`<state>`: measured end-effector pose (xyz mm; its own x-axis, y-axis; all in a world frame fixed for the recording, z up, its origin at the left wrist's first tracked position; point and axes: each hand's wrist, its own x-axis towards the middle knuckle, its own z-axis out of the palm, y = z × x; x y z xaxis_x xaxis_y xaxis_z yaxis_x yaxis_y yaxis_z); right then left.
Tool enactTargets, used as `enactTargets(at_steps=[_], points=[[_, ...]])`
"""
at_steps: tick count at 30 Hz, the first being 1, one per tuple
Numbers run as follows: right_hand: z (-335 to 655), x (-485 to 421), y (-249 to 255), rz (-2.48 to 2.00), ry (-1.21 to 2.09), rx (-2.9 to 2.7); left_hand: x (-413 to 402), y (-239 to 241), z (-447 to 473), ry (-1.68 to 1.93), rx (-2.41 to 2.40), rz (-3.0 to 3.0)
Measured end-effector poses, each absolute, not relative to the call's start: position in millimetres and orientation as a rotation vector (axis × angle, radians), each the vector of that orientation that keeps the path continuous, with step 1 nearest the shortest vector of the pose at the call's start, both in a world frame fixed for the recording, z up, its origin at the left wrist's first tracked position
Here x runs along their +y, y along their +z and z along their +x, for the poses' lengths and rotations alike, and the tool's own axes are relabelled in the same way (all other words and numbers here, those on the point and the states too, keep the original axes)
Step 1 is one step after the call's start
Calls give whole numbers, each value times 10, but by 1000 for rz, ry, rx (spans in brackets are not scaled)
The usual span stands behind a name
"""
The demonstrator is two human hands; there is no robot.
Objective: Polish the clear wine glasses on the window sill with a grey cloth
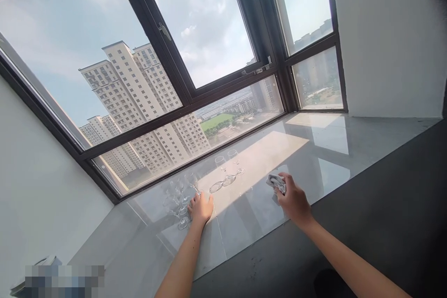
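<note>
My left hand is low over the pale sill, fingers apart and slightly bent, beside a group of clear stemmed glasses. Its fingertips are close to the foot of one glass; whether they touch it is hard to make out. My right hand grips a crumpled grey-white cloth above the sill's front part. Two more stemmed glasses stand upright between the hands, nearer the window, with their shadows falling on the tiles. Several glasses in the left group overlap, so their outlines are unclear.
The glossy tiled sill runs below a dark-framed window with high-rise buildings outside. Its front edge drops to a dark grey surface. White walls close both sides. A partly blurred object sits at lower left.
</note>
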<state>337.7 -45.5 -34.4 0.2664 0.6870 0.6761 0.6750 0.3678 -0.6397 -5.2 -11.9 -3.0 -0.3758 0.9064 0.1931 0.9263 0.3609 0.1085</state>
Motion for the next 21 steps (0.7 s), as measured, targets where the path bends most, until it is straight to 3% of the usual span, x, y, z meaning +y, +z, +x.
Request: enactTargets(at_steps=[6, 11, 21], points=[[3373, -448, -345, -1325, 29, -1422, -209, 0, -9, -474, -2374, -1613], [3363, -441, -362, -1315, 47, -1426, -236, 38, 148, -706, -1975, -2108], [3351, -440, -359, -1348, 41, -1394, 258, 47, 844, -338, -2224, -2309]])
